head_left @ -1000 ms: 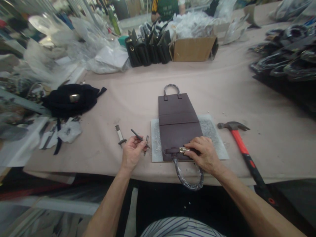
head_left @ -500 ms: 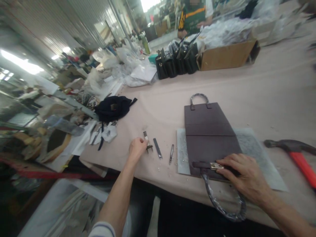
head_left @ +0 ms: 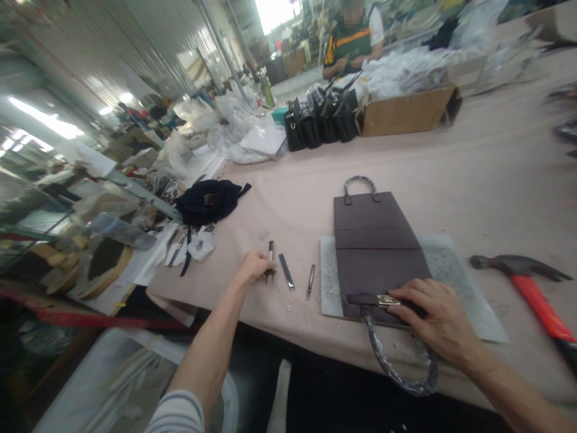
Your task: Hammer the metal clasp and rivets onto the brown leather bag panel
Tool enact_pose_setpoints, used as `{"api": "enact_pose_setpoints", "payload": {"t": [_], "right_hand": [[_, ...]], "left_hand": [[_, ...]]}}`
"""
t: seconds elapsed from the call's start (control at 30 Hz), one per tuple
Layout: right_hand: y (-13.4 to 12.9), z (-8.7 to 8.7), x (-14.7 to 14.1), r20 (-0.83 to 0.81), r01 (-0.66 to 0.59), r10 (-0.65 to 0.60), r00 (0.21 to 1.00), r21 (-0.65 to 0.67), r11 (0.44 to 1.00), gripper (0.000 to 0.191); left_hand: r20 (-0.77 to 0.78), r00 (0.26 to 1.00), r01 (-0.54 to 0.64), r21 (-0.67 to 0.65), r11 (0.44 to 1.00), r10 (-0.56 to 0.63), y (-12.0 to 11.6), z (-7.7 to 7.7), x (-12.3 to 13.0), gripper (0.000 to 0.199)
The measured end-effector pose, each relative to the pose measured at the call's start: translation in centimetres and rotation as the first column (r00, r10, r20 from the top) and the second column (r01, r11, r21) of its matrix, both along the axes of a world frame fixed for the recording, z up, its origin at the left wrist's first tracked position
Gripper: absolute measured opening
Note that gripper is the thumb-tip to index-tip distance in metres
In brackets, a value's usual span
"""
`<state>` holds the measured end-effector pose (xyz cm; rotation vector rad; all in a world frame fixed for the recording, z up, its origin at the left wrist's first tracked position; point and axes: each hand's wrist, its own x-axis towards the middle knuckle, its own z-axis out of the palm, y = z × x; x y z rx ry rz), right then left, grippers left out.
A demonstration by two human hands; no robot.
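Note:
A dark brown handbag piece (head_left: 379, 240) lies flat on a grey slab (head_left: 330, 276), its two plastic-wrapped handles pointing away and toward me. My right hand (head_left: 435, 313) rests at its near end, thumb and fingers closed around the strap with the shiny metal clasp (head_left: 386, 300). Farther left, my left hand (head_left: 256, 268) pinches a small pronged tool (head_left: 271, 252) that stands or leans at the tabletop; the fingers partly cover it. Just right of that hand lie a flat dark metal tool (head_left: 286, 272) and a slim metal punch (head_left: 311, 282).
A red-handled claw hammer (head_left: 536, 294) lies at the right. Dark handbags (head_left: 320, 123) and a cardboard box (head_left: 406, 114) with plastic wrapping stand at the back, a co-worker (head_left: 354, 45) behind them. A dark cloth bundle (head_left: 210, 201) sits left. The table edge runs close in front.
My left hand has moved slightly right and closed on the pronged tool, which now stands straighter. My right hand stays on the clasp. The view has shifted a little.

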<state>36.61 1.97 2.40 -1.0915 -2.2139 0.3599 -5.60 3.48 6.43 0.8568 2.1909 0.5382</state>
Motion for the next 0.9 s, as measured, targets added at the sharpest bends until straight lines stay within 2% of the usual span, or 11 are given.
{"api": "enact_pose_setpoints", "payload": {"t": [0.1,0.23,0.3,0.4,0.43,0.47,0.6,0.73,0.9], "right_hand": [[-0.1,0.0,0.0,-0.004,-0.009,0.009,1.0,-0.005,1.0,0.034],[-0.1,-0.1,0.0,-0.012,-0.006,0.006,1.0,0.005,1.0,0.036],[-0.1,-0.1,0.1,-0.01,-0.007,0.007,1.0,0.006,1.0,0.035],[-0.1,-0.1,0.0,0.004,-0.005,0.005,1.0,-0.004,1.0,0.034],[-0.1,-0.1,0.0,0.007,-0.003,0.003,1.0,-0.006,1.0,0.034],[-0.1,0.0,0.0,0.009,-0.003,0.003,1.0,-0.009,1.0,0.034],[-0.3,0.4,-0.1,0.013,-0.007,0.007,1.0,-0.034,0.999,0.029],[-0.6,0.7,-0.2,0.014,0.007,-0.007,1.0,-0.046,0.999,0.026],[-0.9,0.8,-0.4,0.004,0.011,-0.011,1.0,-0.065,0.998,0.025]], "left_hand": [[0.231,0.972,-0.078,0.11,0.991,0.051,-1.9,0.4,0.1,0.024],[0.501,0.865,-0.181,0.243,0.953,0.036,-4.3,0.5,1.1,0.026],[0.653,0.757,-0.281,0.303,0.911,0.016,-5.2,0.2,1.9,0.029],[0.861,0.503,-0.434,0.322,0.841,-0.07,-6.0,-0.7,3.3,0.039],[0.889,0.449,-0.456,0.32,0.83,-0.096,-6.1,-1.0,3.7,0.042],[0.894,0.433,-0.459,0.326,0.826,-0.112,-6.1,-1.2,4.1,0.044],[0.857,0.502,-0.473,0.382,0.794,-0.113,-5.9,-1.7,5.3,0.047],[0.808,0.582,-0.485,0.434,0.76,-0.09,-5.8,-1.1,5.6,0.051],[0.806,0.58,-0.474,0.451,0.756,-0.118,-6.0,-0.2,7.0,0.056]]}}
